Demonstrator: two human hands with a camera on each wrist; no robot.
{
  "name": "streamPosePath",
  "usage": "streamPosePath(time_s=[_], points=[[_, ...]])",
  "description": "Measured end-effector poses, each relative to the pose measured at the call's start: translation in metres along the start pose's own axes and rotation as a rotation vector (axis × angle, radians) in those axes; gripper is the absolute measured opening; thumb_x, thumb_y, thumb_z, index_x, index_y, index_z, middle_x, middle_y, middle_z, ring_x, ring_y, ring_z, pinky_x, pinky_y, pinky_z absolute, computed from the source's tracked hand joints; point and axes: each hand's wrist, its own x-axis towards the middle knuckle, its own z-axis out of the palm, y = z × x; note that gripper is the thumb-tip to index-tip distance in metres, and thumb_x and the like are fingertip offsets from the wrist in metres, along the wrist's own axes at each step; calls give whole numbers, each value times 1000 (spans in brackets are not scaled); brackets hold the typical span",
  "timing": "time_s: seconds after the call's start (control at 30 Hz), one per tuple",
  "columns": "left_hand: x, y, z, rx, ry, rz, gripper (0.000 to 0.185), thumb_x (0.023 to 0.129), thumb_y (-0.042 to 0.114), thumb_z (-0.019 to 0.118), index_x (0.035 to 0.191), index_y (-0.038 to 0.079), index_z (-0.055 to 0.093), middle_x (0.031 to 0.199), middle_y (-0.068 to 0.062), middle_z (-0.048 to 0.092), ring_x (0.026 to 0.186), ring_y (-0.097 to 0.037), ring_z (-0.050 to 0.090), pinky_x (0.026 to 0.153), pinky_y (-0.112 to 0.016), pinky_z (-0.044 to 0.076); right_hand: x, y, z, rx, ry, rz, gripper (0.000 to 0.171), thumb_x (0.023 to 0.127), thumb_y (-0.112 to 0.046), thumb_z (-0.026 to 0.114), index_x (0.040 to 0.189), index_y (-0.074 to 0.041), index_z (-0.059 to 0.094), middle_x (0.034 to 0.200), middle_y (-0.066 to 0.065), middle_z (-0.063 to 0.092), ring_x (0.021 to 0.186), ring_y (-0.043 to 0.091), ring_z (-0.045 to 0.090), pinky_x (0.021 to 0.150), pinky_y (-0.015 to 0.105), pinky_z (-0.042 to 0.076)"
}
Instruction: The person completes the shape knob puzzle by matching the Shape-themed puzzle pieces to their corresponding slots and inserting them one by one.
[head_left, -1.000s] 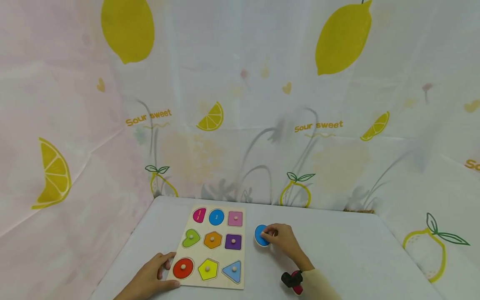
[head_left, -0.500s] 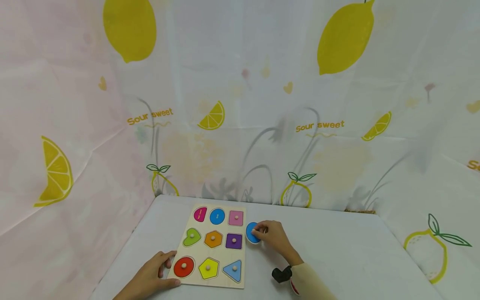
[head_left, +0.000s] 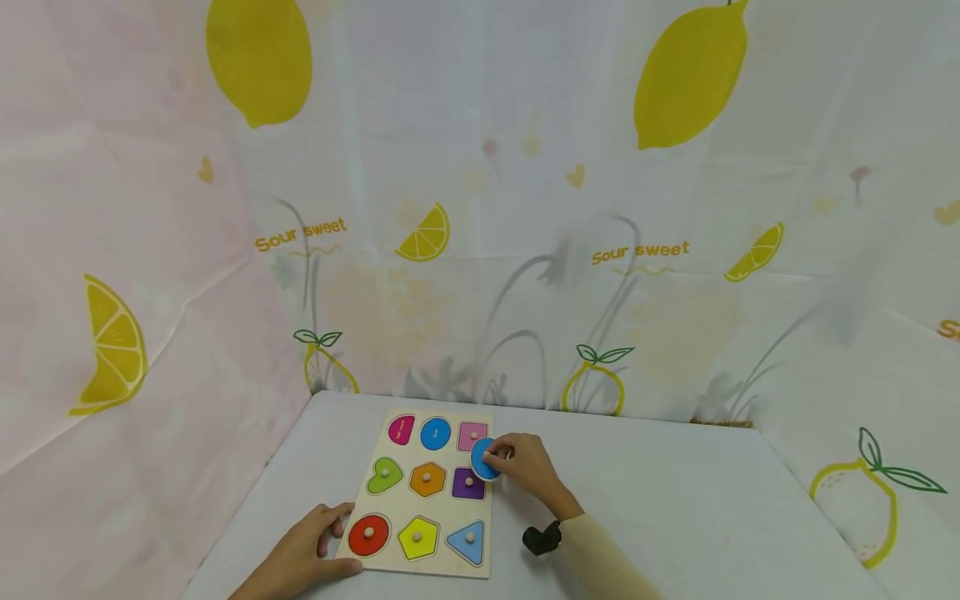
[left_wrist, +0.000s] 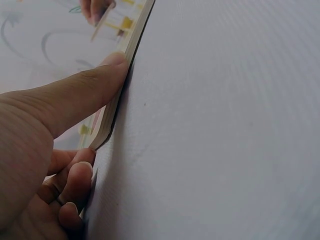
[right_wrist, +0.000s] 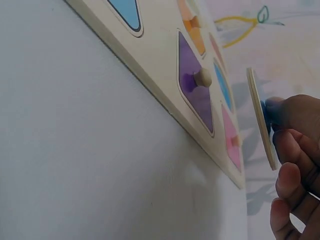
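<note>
A wooden puzzle board [head_left: 427,567] lies flat on the white table. My left hand [head_left: 303,550] holds its near-left corner; in the left wrist view the thumb [left_wrist: 95,85] lies along one edge and the fingers curl by the other. My right hand [head_left: 528,468] pinches a round blue puzzle piece [head_left: 482,461] by its knob. The piece is tilted and raised over the board's right side, overlapping the pink square [head_left: 469,435] and purple square [head_left: 467,485]. In the right wrist view its pale wooden edge [right_wrist: 258,115] shows. The blue round recess [head_left: 435,433] in the far row is knobless.
A knobless magenta recess [head_left: 401,430] is at the board's far-left corner. Knobbed pieces fill other places, including a green heart [head_left: 385,481], orange hexagon [head_left: 427,487] and red circle [head_left: 363,546]. Lemon-print cloth [head_left: 480,208] hangs behind the white table [head_left: 675,500].
My right hand has carried the blue round piece leftward, from beside the board to over its right edge. My left hand stays at the corner.
</note>
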Motion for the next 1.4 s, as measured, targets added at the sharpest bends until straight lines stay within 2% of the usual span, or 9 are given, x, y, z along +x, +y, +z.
streamPosePath(time_s=[0.5, 0.83, 1.03, 1.4], points=[[-1, -5, 0, -8, -3, 53, 89, 67, 37, 97, 138, 0, 59, 93, 1, 47, 71, -11, 43, 59, -25, 38, 19, -11, 17, -22, -39, 17, 12, 93, -24, 78, 88, -14, 78, 66, -11, 52, 66, 6, 48, 57, 22, 40], [-1, -4, 1, -9, 12, 23, 90, 65, 37, 98, 138, 0, 60, 93, 2, 47, 72, -12, 44, 59, -25, 39, 33, -19, 32, -23, -51, 9, 13, 93, -23, 77, 90, -10, 78, 66, -9, 52, 61, 5, 48, 54, 21, 40], [-2, -2, 0, -8, 12, 35, 91, 65, 38, 97, 138, 0, 60, 94, 2, 47, 73, -11, 43, 60, -26, 38, 40, -21, 41, -34, -40, -8, 11, 94, -23, 77, 89, -13, 78, 67, -9, 52, 63, 6, 47, 57, 22, 41], [-3, -3, -2, -13, 2, 46, 90, 66, 40, 97, 139, 1, 60, 94, 2, 47, 73, -10, 43, 60, -26, 37, 48, -23, 54, -58, -32, 27, 12, 95, -23, 76, 90, -13, 78, 69, -9, 52, 66, 7, 48, 60, 23, 42]])
